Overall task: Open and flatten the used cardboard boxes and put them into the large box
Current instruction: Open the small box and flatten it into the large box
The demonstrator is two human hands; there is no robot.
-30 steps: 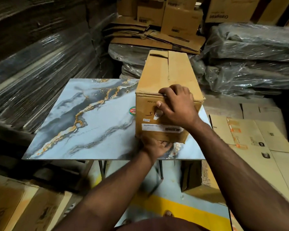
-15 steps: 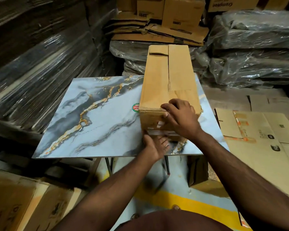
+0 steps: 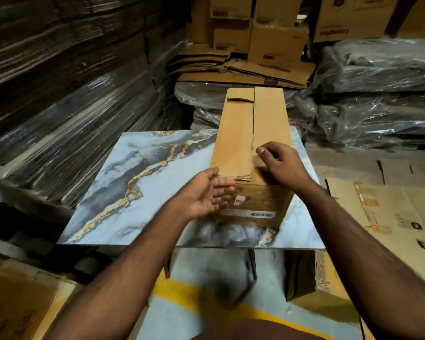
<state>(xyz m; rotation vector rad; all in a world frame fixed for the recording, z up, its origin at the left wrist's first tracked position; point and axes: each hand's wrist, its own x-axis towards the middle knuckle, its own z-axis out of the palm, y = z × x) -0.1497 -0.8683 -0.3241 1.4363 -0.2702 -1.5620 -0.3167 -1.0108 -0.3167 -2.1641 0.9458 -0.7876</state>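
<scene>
A long brown cardboard box (image 3: 241, 133) lies lengthwise on the marble-patterned table top (image 3: 142, 187), its top flaps closed along a centre seam. My left hand (image 3: 206, 195) is palm up with straight fingers against the near left corner of the box's labelled end face. On top of the near end rests my right hand (image 3: 280, 163); its thumb tip sits at the seam and its fingers curl over the right top flap. Flattened cardboard sheets (image 3: 388, 217) lie low at the right, over a brown box wall (image 3: 302, 278) beside the table.
Plastic-wrapped stacks of flat cardboard (image 3: 59, 133) fill the left side. Wrapped bundles (image 3: 378, 94) and stacked cartons (image 3: 275, 42) stand behind the table. More cardboard (image 3: 17, 303) lies at the lower left. A yellow floor stripe (image 3: 182, 295) runs under the table.
My right hand moved from the box's near end face up onto its top at the seam. My left hand came up from under the near bottom edge to the left corner.
</scene>
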